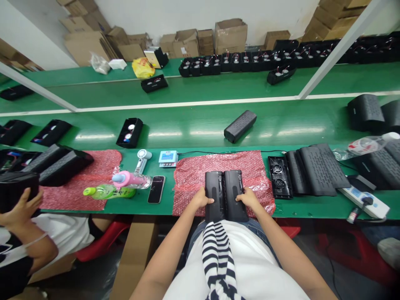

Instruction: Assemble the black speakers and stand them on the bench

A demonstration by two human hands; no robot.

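Observation:
Two black speaker housing halves (225, 195) lie side by side on a red bubble-wrap sheet (193, 179) at the near table edge. My left hand (201, 199) grips the left half's outer side. My right hand (248, 198) grips the right half's outer side. Both halves stand lengthwise, pointing away from me. A finished black speaker (240, 125) lies further back on the green belt.
Right of the sheet: a black speaker frame (279, 176), overlapping black grille panels (317, 168), a power strip (362, 201). Left: a phone (156, 189), small meter (168, 158), pink bottle (129, 179), green bottle (108, 192). A co-worker's hand (20, 208) holds a black part.

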